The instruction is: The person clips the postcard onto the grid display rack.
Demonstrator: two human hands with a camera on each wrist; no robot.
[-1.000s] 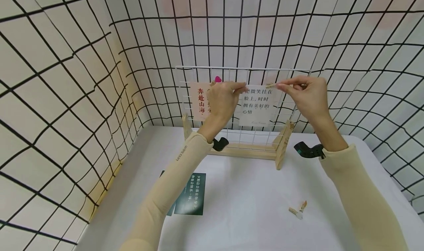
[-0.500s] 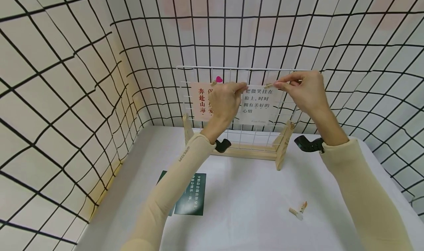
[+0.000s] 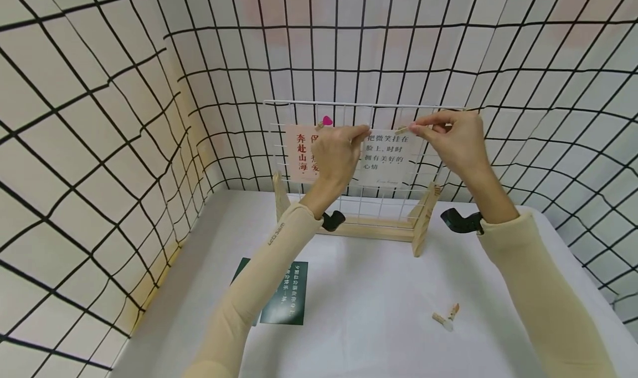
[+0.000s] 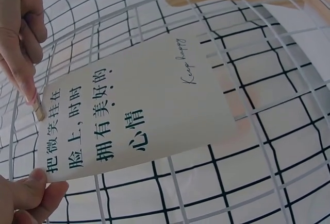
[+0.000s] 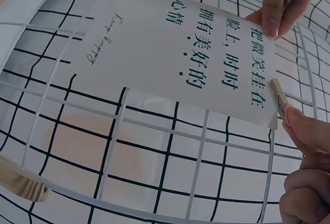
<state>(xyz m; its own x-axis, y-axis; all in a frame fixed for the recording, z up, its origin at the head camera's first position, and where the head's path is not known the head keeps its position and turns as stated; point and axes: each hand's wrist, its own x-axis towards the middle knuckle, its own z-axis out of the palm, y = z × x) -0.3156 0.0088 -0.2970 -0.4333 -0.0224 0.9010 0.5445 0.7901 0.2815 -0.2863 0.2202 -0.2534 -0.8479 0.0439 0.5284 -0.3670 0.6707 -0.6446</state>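
Clip (image 3: 401, 129) in R hand (image 3: 457, 142) slid L, tip L, axis near-horiz.

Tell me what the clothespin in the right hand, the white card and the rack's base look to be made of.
The clothespin: probably bare wood, from its plain tan color.
The white card: likely matte paper stock, thin and free of glare.
The rack's base: seemingly unpainted wood, pale with grain lines; whether varnished, I can't tell.

Right hand (image 3: 461, 145), pinching wooden clip (image 5: 279, 93), shifted slightly inward along white card's (image 5: 139, 49) top edge, nearer left hand (image 3: 335, 155) than second ago.
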